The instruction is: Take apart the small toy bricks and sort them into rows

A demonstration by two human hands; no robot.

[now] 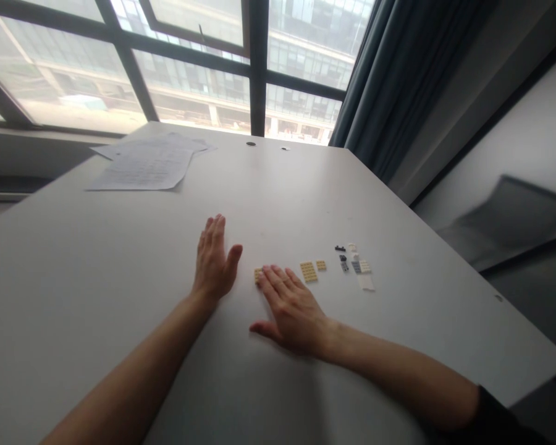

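Note:
My right hand (290, 306) lies flat with its fingers over a tan studded building-block plate (257, 275), covering most of it. Only the plate's left edge shows. To the left, my left hand (215, 259) is held open, thumb out, apart from the plate and holding nothing. Just right of my right fingertips are a larger tan plate (308, 272) and a small tan plate (321, 265). Farther right sits a group of small pieces: a black piece (340, 248), a dark grey piece (344, 267), a blue-grey piece (356, 267), a cream plate (365, 266) and a flat white piece (366, 283).
Printed paper sheets (143, 164) lie at the far left of the white table (259, 204). Two round cable holes are near its back edge. Beyond stand a window (194, 68) and a dark curtain (380, 80). The table's right edge slopes down toward me.

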